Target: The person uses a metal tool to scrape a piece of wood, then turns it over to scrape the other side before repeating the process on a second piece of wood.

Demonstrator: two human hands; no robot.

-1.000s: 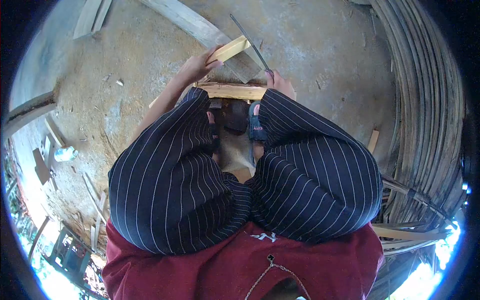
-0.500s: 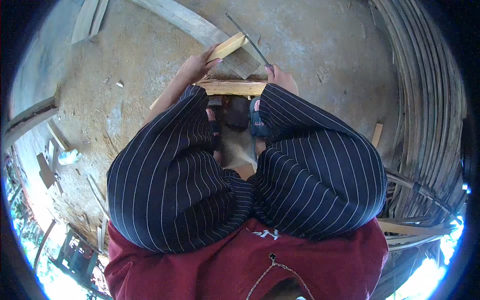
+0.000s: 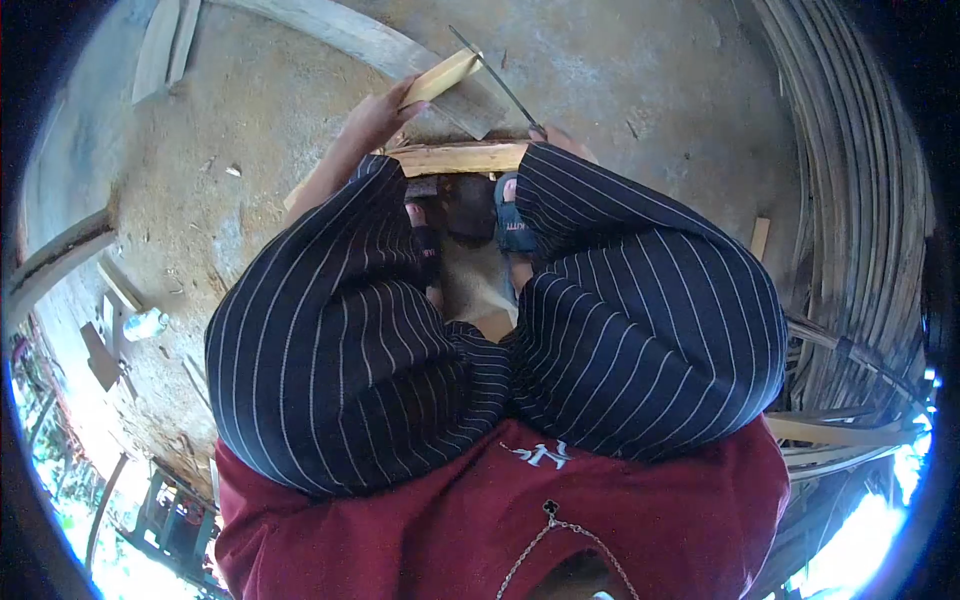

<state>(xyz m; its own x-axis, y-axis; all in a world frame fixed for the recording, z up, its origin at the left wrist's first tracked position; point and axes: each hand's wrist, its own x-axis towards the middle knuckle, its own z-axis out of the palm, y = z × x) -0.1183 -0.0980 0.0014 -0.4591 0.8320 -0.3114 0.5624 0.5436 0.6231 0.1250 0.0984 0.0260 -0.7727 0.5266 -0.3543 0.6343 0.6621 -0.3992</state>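
Wrapped round a short pale wooden piece point(image 3: 440, 80), my left hand point(image 3: 378, 118) holds it out beyond my knees. My right hand point(image 3: 562, 142) grips the near end of a long thin dark tool point(image 3: 510, 92), whose blade crosses the far end of the piece. Whether the blade is a file or a knife I cannot tell. The knee hides part of my right hand. Below both hands a rough wooden length point(image 3: 455, 158) lies crosswise in front of my feet.
Long curved strips point(image 3: 850, 150) are stacked along the right side. A wide curved board point(image 3: 350, 32) lies on the floor ahead. At the left are a plastic bottle point(image 3: 146, 325), wood scraps point(image 3: 100, 355) and another curved piece point(image 3: 65, 250).
My left hand and the wooden piece have shifted slightly left and up in view. My right hand is now more hidden by the knee. The whole view has moved a little.
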